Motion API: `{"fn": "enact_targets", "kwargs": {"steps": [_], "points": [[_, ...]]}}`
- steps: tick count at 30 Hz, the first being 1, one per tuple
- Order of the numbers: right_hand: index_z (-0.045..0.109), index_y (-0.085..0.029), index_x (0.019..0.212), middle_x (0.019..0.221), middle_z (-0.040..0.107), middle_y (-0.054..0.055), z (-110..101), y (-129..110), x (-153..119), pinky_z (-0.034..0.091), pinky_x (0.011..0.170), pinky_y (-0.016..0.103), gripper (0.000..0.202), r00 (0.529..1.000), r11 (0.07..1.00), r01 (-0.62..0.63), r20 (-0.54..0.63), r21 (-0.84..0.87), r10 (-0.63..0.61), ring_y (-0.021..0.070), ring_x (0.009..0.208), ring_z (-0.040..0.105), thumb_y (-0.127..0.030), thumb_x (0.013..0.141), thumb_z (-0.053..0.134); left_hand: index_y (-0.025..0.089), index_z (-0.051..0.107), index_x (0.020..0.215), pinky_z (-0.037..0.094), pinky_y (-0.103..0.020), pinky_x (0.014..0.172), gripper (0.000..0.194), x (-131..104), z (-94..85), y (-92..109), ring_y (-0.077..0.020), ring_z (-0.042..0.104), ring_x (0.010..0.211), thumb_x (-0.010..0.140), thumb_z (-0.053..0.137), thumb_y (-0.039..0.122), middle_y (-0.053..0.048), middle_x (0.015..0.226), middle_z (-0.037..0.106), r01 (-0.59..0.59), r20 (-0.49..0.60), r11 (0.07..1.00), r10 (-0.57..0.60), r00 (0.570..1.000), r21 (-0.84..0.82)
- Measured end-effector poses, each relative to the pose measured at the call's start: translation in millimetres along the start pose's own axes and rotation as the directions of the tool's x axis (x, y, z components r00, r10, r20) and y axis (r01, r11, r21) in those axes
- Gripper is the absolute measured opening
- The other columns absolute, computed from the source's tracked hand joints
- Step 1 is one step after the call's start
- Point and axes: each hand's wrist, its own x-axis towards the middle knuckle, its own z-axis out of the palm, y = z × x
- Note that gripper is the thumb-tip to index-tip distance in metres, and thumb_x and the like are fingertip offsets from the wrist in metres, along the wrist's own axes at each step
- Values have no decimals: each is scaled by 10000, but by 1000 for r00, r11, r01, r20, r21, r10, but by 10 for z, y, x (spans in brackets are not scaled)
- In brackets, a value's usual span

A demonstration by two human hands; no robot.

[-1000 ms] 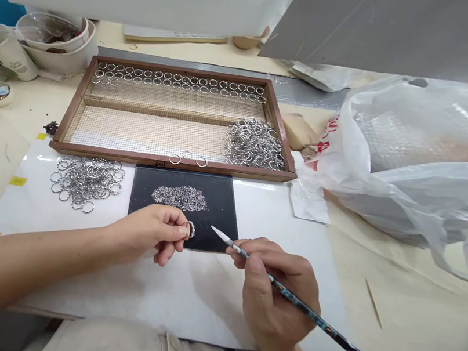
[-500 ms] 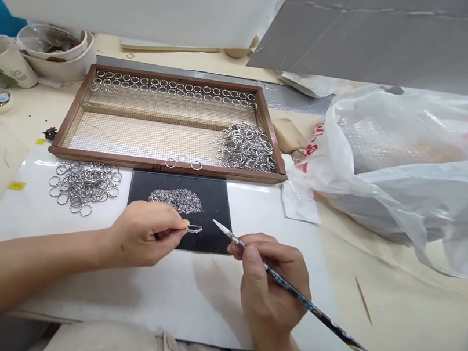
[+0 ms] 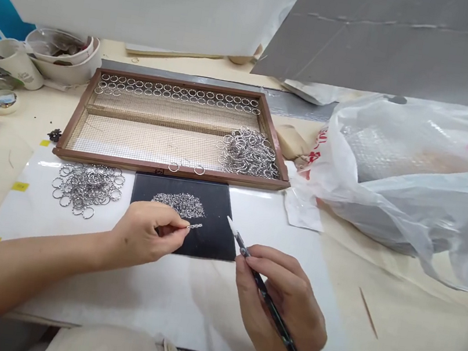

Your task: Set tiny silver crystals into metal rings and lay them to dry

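Cream-coloured and partly covered by a white sheet (image 3: 197, 305), the desk (image 3: 416, 308) carries a mesh-bottomed tray (image 3: 130, 163) with a heap of rings (image 3: 250, 153) at its right end. Tiny glinting bits (image 3: 185, 204) lie on a black pad (image 3: 210, 245) in front. Above that pad, the left hand (image 3: 141, 232) pinches a silver ring (image 3: 195, 226), seen nearly edge-on. The right hand (image 3: 287, 289) grips a white-tipped pen (image 3: 278, 321), its point near the pad's right edge.
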Motion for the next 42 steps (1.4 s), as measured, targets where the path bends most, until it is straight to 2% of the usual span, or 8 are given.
{"fn": "enact_targets", "kwargs": {"steps": [4, 7, 9, 14, 18, 25, 32, 42], "points": [[572, -177, 927, 878, 599, 74, -150, -43, 59, 532, 648, 305, 204, 986, 987, 116, 129, -107, -102, 165, 738, 593, -64, 758, 583, 143, 626, 648, 451, -214, 515, 180, 2, -9, 19, -92, 544, 502, 803, 563, 209, -35, 543, 621, 56, -11, 998, -57, 998, -41], [600, -163, 989, 1030, 571, 147, -238, -3, 117, 494, 766, 430, 194, 936, 936, 288, 265, -201, -231, 276, 952, 543, -231, 848, 485, 138, 621, 652, 466, -195, 495, 175, 3, -14, 23, -84, 571, 486, 800, 570, 218, -31, 561, 628, 129, 14, 984, -128, 992, -126], [610, -167, 980, 1084, 566, 160, -258, 43, 165, 472, 805, 458, 209, 911, 892, 372, 286, -255, -298, 311, 1031, 508, -237, 861, 453, 133, 616, 652, 471, -181, 483, 180, 3, -15, 23, -84, 594, 490, 801, 568, 222, -31, 580, 630, 175, 36, 964, -171, 985, -198], [589, -165, 1016, 748, 599, 56, -150, 123, 270, 453, 510, 259, 290, 834, 841, 502, 372, -202, -408, 139, 616, 548, -32, 807, 440, 126, 636, 688, 470, -177, 470, 157, -4, -15, 9, -97, 618, 505, 780, 596, 246, -31, 600, 632, 346, 144, 847, -315, 938, -403], [602, -151, 1011, 689, 599, 31, 18, 110, 329, 403, 483, 242, 266, 796, 813, 558, 379, -163, -471, 112, 539, 510, -56, 833, 430, 124, 656, 746, 459, -185, 445, 219, -4, -16, -25, -79, 580, 450, 757, 652, 342, -40, 654, 658, 480, 255, 676, -411, 875, -559], [633, -132, 981, 690, 602, 28, 194, 104, 392, 389, 507, 244, 231, 807, 800, 571, 305, -184, -506, 100, 542, 486, -80, 858, 444, 113, 658, 703, 424, -172, 415, 188, 11, -20, -7, -66, 556, 404, 744, 671, 296, -5, 589, 628, 458, 273, 599, -378, 885, -656], [640, -81, 945, 676, 601, 44, 222, 109, 454, 343, 471, 275, 233, 730, 718, 674, 305, -175, -611, 113, 528, 468, -65, 857, 425, 117, 688, 764, 446, -171, 450, 172, 0, -18, -6, -74, 558, 426, 754, 659, 286, 16, 468, 583, 415, 229, 657, -354, 907, -629], [596, -29, 956, 659, 627, 75, 210, 80, 559, 302, 440, 287, 270, 637, 635, 759, 366, -144, -679, 127, 494, 456, -73, 878, 341, 118, 680, 728, 428, -171, 456, 150, 20, -37, 18, -72, 555, 438, 768, 626, 253, 14, 482, 572, 409, 205, 700, -360, 910, -586]]}}
